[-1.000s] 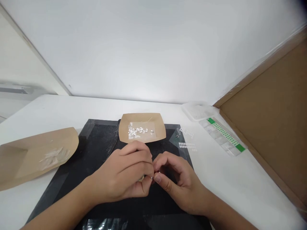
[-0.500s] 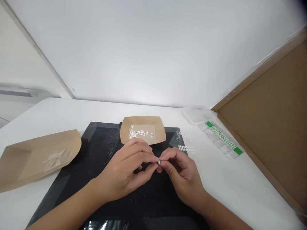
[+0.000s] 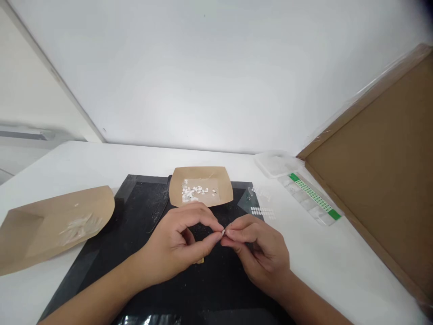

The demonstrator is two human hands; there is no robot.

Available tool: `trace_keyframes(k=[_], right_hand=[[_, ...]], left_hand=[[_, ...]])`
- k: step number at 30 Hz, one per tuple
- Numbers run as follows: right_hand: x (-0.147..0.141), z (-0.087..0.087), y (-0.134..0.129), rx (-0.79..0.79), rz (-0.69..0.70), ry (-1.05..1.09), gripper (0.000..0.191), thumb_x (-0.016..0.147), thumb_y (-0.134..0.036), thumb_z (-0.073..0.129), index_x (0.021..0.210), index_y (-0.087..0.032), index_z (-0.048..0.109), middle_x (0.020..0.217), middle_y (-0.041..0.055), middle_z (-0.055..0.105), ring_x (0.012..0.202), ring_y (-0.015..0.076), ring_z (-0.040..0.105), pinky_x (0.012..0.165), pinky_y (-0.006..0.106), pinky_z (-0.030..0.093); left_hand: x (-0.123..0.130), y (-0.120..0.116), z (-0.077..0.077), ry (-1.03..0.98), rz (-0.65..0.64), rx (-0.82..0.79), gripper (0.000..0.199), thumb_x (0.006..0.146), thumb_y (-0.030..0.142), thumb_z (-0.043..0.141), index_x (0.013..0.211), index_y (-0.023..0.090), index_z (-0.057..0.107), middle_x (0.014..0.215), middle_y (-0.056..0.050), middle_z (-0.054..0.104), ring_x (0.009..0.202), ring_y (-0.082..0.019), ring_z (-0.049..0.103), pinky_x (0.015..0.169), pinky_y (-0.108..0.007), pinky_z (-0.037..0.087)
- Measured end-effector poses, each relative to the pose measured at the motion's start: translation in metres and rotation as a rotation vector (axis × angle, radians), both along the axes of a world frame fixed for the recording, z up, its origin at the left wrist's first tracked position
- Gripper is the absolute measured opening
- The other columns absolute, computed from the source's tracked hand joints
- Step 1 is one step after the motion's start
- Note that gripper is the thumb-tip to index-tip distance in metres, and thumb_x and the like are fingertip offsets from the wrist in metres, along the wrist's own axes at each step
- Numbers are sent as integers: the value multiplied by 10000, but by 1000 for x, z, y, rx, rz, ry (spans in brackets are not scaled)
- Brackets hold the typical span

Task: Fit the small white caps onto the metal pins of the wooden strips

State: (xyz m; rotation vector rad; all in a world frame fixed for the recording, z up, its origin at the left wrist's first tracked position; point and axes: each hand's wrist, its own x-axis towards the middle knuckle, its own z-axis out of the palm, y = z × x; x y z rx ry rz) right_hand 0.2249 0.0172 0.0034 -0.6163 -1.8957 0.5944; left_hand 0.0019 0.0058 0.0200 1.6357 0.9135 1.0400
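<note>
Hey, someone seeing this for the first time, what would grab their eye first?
Probably the left hand and right hand, meeting at a tiny white piece above the black mat. Beyond them, a cardboard tray holds more small white pieces. At right, a bright green-patterned strip stands out.

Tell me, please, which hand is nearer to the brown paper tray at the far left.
Left: the left hand is over the black mat, right of the brown paper tray; the right hand is farther away to the right.
</note>
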Motion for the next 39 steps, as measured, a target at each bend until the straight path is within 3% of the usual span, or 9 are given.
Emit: trace_keyframes(k=[5,13,23,39], right_hand=[[0,2,0,162,-62,-85,257,890,35,770,1032,-172,716,927,69,768,811,181,734,707,304,617],[-1,1,-2,259,-82,-142,269,870,80,739,999,-154,713,920,80,774,790,191,718,683,332,586],[-3,-2,-4,210,-101,-146,257,882,66,738,999,-159,700,921,72,772,794,179,720,698,320,591],[-10,0,-4,-38,-25,-75,130,967,-81,740,965,-206,702,877,31,770,782,150,750,699,254,603]], left_hand=[[-1,1,2,26,-9,11,126,958,197,701,1036,204,800,999,-68,693,666,-101,684,441,-121,532],[5,-1,4,88,114,66,125,805,106,727,857,200,792,890,-82,712,891,-220,712,428,-124,503],[11,-5,1,146,243,163,125,789,90,695,799,200,755,843,-66,700,890,-212,690,428,-132,568],[14,-6,6,154,258,20,81,718,118,670,671,177,699,802,-66,683,788,-190,678,420,-130,501]])
